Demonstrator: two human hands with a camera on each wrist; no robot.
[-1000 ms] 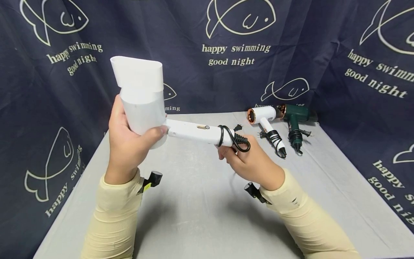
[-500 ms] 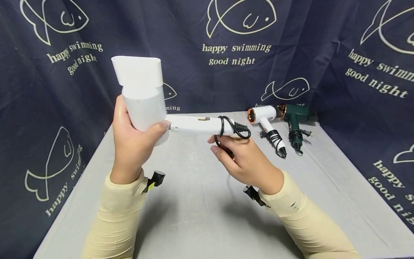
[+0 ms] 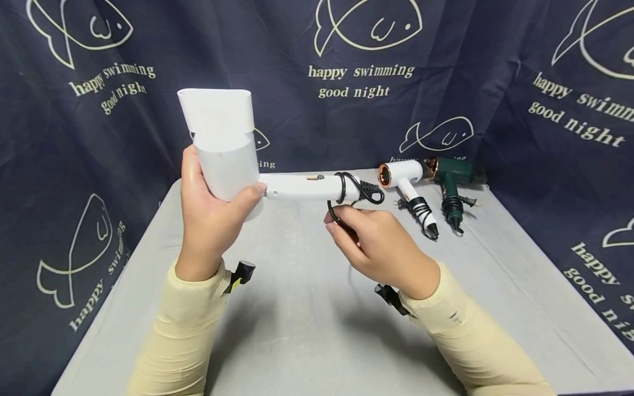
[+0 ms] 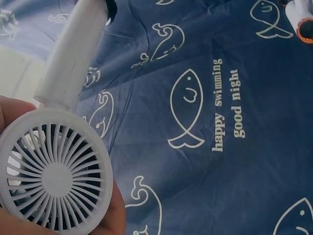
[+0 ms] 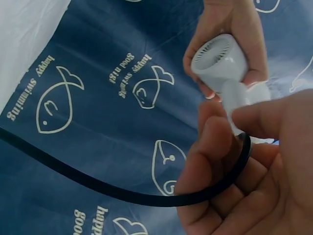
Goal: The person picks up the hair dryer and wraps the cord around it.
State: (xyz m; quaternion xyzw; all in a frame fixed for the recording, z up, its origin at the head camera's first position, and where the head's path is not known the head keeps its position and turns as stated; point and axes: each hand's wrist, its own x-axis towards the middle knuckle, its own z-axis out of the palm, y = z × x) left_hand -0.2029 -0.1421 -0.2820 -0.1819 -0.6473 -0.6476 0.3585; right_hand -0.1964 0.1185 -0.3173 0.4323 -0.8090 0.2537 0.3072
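In the head view my left hand [image 3: 205, 223] grips the barrel of a white hair dryer [image 3: 228, 168], held above the table. Its flat nozzle [image 3: 218, 110] points up, and its handle [image 3: 297, 187] extends right, nearly level. The left wrist view shows the round slotted air inlet [image 4: 57, 178]. A black power cord [image 3: 342, 187] is looped around the handle's end. Just below that end, my right hand [image 3: 383, 242] holds the cord between curled fingers. In the right wrist view the cord [image 5: 146, 199] crosses those fingers and runs off left.
A white hair dryer with a copper-coloured rim [image 3: 403, 175] and a dark green hair dryer [image 3: 453, 171] lie at the back right of the grey-covered table [image 3: 307, 330], cords wrapped around their handles. Dark blue fish-print curtains [image 3: 366, 126] enclose the back and sides.
The held hair dryer has shifted slightly right and its handle has risen to nearly level. My right hand has gone from behind the handle's end to below it, with a stretch of cord drawn down.
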